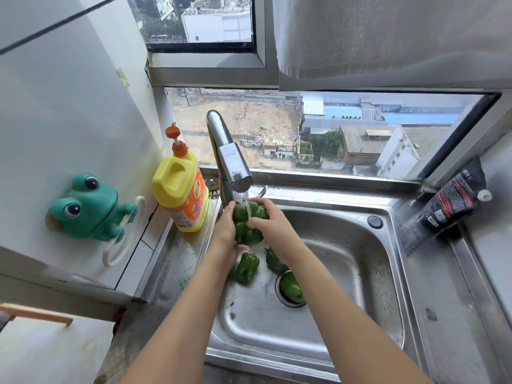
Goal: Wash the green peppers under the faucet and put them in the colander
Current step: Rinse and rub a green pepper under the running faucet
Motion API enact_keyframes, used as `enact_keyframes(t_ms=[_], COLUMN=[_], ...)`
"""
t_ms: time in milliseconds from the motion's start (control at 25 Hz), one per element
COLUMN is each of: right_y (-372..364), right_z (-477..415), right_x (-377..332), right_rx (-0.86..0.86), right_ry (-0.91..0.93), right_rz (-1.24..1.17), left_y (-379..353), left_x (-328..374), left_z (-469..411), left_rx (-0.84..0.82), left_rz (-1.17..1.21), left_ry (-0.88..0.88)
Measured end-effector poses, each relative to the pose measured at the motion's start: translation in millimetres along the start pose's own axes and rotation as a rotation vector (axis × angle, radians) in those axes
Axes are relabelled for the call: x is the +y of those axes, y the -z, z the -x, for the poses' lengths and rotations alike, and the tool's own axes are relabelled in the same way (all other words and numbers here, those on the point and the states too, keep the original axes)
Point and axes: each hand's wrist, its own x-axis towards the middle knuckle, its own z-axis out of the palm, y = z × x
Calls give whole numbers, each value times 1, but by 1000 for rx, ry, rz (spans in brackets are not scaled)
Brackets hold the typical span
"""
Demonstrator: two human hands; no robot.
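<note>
Water runs from the chrome faucet point(231, 159) onto green peppers point(245, 225) that I hold under the spout. My left hand point(225, 227) grips them from the left, and my right hand point(270, 221) presses on them from the right. Three more green peppers lie in the steel sink point(346, 261): one point(245, 268) below my left wrist, one point(274, 261) partly hidden by my right forearm, and one point(291, 288) sitting on the drain. No colander is in view.
A yellow detergent bottle point(181, 187) with an orange pump stands on the sink's left ledge. A green frog holder point(88, 207) hangs on the left wall. A black pouch point(454, 198) leans at the right corner, under the window.
</note>
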Motion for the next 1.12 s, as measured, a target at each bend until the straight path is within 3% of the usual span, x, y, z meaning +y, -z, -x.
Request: enact_keyframes(t_ms=[80,160,320,400,520,600,680,760,800,840,920,1000,1080,1120], right_y=[10,12,10,4,-9,-14,-17,-15,-13,-11,-6,2,4,3], right_z=[2,4,6,7,1,-8,-12,-11,-13,-13,-18,-15,-7,-6], right_x=[3,6,6,8,4,-6,-9,-1,3,0,-12,-24,-24,-16], right_rx=[-102,-107,21,184,423,431,388,391,413,419,364,171,-11,-41], right_ry=[87,166,261,338,310,206,397,674,675,557,124,-295,-490,-508], right_rz=[151,284,471,690,1037,1163,1174,1091,976,799,342,-206,-591,-663], left_y=[2,2,0,-1,-11,-19,-20,-17,-16,-16,-17,-17,-16,-14], left_x=[9,10,-1,-6,-16,-25,-29,-30,-29,-27,-21,-16,-13,-12], left_z=[5,6,2,-2,-2,-2,2,0,-2,-3,-1,3,6,4], left_rx=[-84,-96,-43,-28,-68,-85,-84,-17,46,89,100,55,66,116], left_rz=[36,142,269,306,324,307,332,249,144,36,-101,-126,-153,-199], left_ry=[247,340,411,444,368,224,119,6,-72,-163,-311,-424,-549,-590])
